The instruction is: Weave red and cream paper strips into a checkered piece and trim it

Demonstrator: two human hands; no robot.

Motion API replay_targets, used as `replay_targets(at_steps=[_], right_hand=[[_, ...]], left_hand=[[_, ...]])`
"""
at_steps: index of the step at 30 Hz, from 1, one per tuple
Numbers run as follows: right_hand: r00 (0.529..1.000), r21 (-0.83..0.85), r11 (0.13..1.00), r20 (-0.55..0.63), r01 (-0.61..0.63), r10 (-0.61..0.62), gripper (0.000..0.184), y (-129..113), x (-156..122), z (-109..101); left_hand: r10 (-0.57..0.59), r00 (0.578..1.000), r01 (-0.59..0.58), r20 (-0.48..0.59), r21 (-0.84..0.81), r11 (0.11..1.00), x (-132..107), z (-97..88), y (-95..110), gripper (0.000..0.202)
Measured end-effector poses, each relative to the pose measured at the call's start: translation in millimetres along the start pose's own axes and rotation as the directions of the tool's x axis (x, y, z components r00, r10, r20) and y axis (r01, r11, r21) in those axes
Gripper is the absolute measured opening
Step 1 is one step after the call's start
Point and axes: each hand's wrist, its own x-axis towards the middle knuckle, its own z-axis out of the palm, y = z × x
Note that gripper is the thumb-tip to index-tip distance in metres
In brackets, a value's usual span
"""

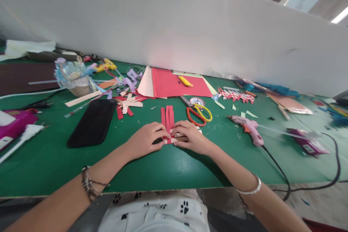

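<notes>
Red paper strips (168, 116) stand out away from me, crossed at their near end by pale strips in a small woven piece (169, 140). My left hand (149, 138) grips the left side of this weave, its thumb near the front edge and fingers bent over the top. On the right side, my right hand (190, 138) closes on the pale and red strips, fingers curled. Both hands rest close together on the green table. Parts of the weave are hidden beneath the fingers. Just behind my right hand lie scissors (198, 113) with red and yellow handles.
A black phone (92, 123) lies left. Red sheets (168, 82) bear a yellow cutter (185, 81) at the back. Loose strips (129, 104) and a woven zigzag band (236, 95) lie around. A pink glue gun (248, 127) trails its cord at right; the green table's (152, 174) edge is near.
</notes>
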Motion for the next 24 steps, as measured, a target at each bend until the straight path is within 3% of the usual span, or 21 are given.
replay_targets(at_steps=[9,19,24], right_hand=[[0.999,-0.025,0.999,-0.012,-0.034,0.034,0.029,-4.3,-0.8,-1.2],[0.996,-0.023,0.995,-0.012,-0.093,0.093,0.029,-8.8,-2.4,-3.8],[0.974,0.001,0.976,-0.07,-0.217,0.216,0.013,-4.8,-0.7,-0.1]], left_hand=[[-0.114,0.993,0.114,-0.038,-0.002,0.993,0.0,0.8,3.3,0.039],[-0.11,0.993,0.111,-0.046,0.016,0.994,0.4,1.8,1.3,0.031],[-0.106,0.994,0.107,-0.025,0.034,0.994,0.7,0.4,1.7,0.027]])
